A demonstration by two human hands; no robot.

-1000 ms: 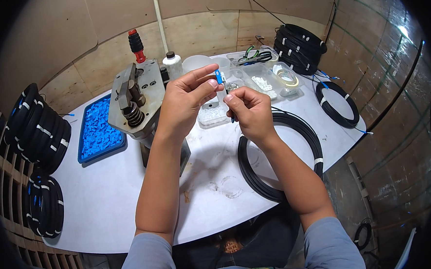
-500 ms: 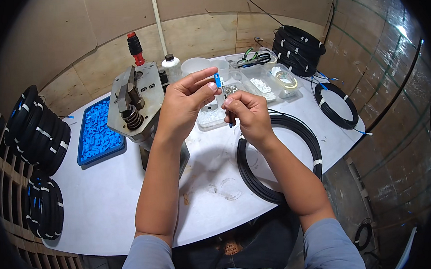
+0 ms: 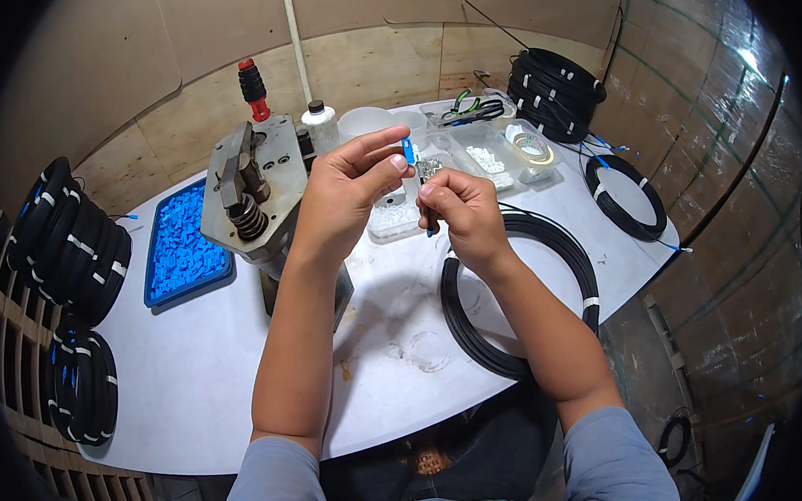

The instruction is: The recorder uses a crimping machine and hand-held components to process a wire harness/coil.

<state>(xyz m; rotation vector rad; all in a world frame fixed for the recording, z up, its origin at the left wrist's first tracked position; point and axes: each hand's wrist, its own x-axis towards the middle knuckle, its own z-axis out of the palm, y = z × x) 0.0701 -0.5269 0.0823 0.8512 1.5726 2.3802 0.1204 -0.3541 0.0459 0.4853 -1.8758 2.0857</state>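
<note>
My left hand (image 3: pixel 348 182) pinches a small blue fiber connector (image 3: pixel 408 150) between thumb and index finger, raised over the middle of the table. Just below and to its right, my right hand (image 3: pixel 468 214) is closed on the black cable, its thumb and fingers wrapped near the connector's lower end. A short dark stretch shows between the two hands; whether connector and cable are fully joined I cannot tell. Beneath my right forearm lies a large coil of black cable (image 3: pixel 452 316) with white ties. A small blue tip sticks out below my right fingers.
A metal press (image 3: pixel 270 180) with a red-black handle stands left of my hands, beside a blue tray (image 3: pixel 230 282) of blue connector pieces. Clear plastic boxes (image 3: pixel 542 172) of small parts, a white bottle (image 3: pixel 319 128) and scissors (image 3: pixel 475 112) sit behind. More cable coils (image 3: pixel 74 240) flank both sides.
Both hands hold nearly the same pose. The blue connector has shifted very slightly right and down, and turned a little, in my left fingers.
</note>
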